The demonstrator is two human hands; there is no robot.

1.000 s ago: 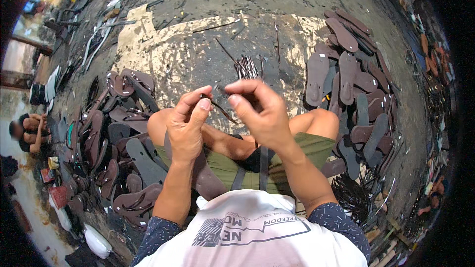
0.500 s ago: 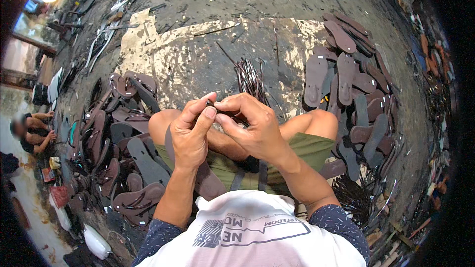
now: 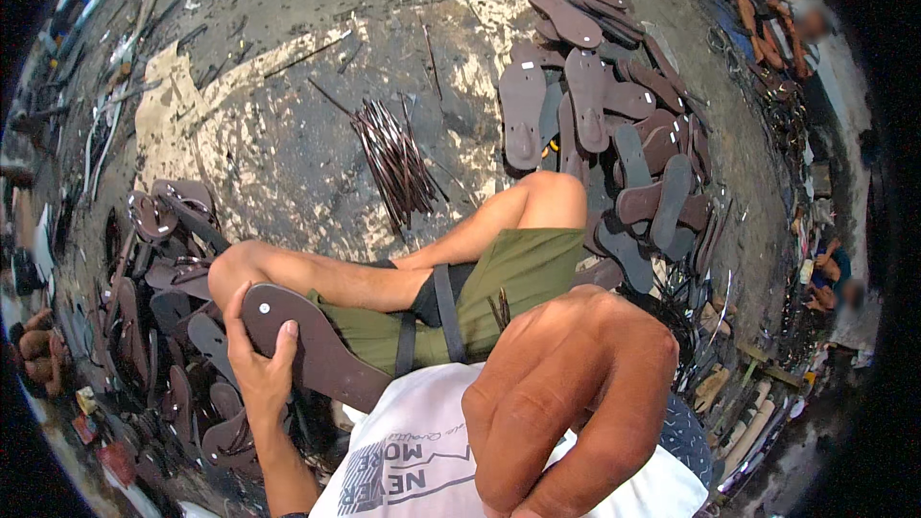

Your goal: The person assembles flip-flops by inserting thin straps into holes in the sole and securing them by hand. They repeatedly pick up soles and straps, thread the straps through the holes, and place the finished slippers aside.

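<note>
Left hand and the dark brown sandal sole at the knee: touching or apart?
Touching. The head view shows the left hand wrapped around the edge of the dark brown sandal sole, its thumb pressed flat on the top face.

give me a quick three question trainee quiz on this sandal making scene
1. True or false: the left hand holds a brown sandal sole.
2. What lies on the floor ahead of the knees? A) bundle of thin dark straps B) a hammer C) a bucket
3. On which side of the person is the pile of bare soles?

Key: 1 true; 2 A; 3 the right. The right hand is raised close to the camera, and whether it holds anything cannot be told.
</note>
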